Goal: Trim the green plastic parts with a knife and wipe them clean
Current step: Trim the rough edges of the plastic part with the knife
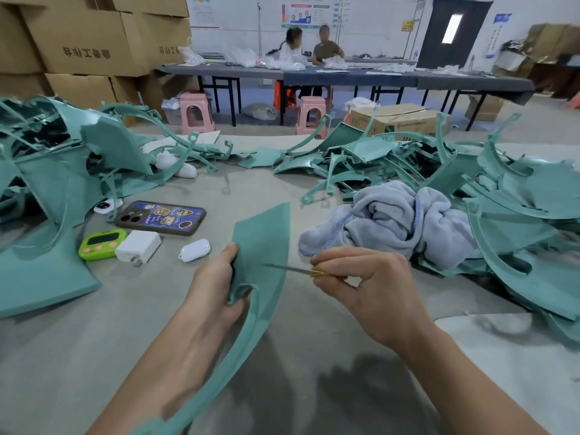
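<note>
A green plastic part [263, 237] is clasped by the left grip [213, 287], and a thin knife [290, 269] is pinched in the right grip [373, 287].

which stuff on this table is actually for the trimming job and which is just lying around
For the job: green part in the left hand, knife in the right hand, grey-blue towel, piles of green parts.

Lying about: phone, green timer, white charger, small white case.
</note>
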`<action>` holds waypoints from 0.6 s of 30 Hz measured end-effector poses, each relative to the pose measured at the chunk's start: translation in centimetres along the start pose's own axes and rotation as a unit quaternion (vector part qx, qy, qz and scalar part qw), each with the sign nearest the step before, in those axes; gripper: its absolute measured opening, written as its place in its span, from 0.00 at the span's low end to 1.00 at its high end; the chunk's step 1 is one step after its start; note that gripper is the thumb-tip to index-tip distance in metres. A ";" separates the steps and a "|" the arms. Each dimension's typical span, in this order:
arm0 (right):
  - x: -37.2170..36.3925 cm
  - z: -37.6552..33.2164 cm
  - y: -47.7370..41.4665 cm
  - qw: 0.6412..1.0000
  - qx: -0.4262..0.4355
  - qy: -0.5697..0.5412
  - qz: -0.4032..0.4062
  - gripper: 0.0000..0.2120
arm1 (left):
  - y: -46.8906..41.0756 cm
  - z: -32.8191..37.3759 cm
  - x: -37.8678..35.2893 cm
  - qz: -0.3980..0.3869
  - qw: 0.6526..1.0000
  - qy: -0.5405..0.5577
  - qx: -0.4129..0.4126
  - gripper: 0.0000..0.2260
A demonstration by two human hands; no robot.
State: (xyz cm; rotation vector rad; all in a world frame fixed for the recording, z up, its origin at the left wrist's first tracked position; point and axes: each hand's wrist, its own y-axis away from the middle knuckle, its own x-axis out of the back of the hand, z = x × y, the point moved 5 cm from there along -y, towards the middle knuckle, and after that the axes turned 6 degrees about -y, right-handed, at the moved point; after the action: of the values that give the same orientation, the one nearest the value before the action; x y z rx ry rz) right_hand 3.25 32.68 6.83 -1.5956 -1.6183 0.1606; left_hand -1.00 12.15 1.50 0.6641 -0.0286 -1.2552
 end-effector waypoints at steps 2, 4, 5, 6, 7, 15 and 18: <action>-0.6 -0.3 0.1 0.997 -0.021 -0.028 -0.073 0.06 | -0.1 0.5 0.6 0.001 1.000 -0.003 0.002 0.21; -1.2 -0.6 0.4 0.990 -0.046 -0.048 -0.125 0.06 | 0.0 0.8 0.7 -0.009 1.000 -0.023 -0.007 0.29; -1.3 -0.7 0.4 0.989 -0.052 -0.053 -0.129 0.07 | 0.2 0.9 0.7 -0.014 0.999 -0.037 -0.006 0.27; -1.3 -0.7 0.2 0.990 -0.055 -0.058 -0.119 0.07 | 0.4 0.9 0.4 -0.023 0.999 -0.047 -0.001 0.24; -1.1 -0.7 0.0 0.992 -0.056 -0.060 -0.097 0.09 | 0.7 0.8 0.1 -0.036 0.998 -0.054 0.009 0.19; 1.4 2.6 -0.4 0.979 -0.152 -0.057 0.122 0.09 | 1.5 0.8 -0.8 -0.047 0.992 -0.110 0.032 0.17; 1.2 2.4 -0.8 0.977 -0.133 -0.142 0.088 0.09 | 1.9 0.8 -0.8 -0.039 0.991 -0.120 0.032 0.17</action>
State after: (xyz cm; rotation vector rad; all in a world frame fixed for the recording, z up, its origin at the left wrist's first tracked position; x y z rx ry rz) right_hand 1.31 34.71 6.35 -1.9979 -1.7689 0.2866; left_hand 0.13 12.77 3.30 0.5701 -0.2446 -1.4088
